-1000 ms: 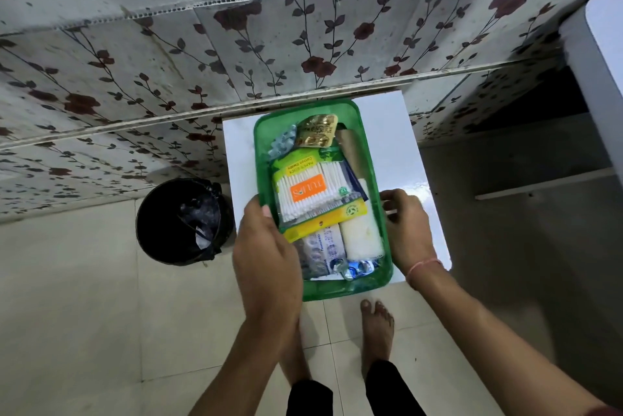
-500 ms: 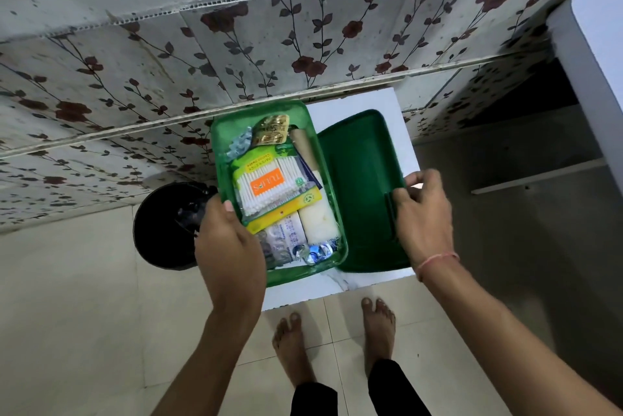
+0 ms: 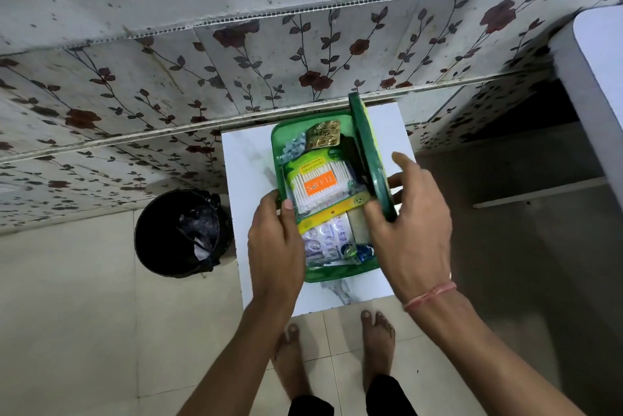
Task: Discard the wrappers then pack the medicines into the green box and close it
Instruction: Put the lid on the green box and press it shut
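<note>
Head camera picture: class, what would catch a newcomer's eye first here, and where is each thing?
First, the green box on the small white table at centre, packed with medicines, a cotton swab pack on top. The right hand holds the dark green lid on edge along the box's right side, while the left hand grips its left rim. A black bin stands on the floor to the left.

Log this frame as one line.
phase: closing | left hand: steadying green box | right hand: holding lid on edge | box: packed, open
</note>
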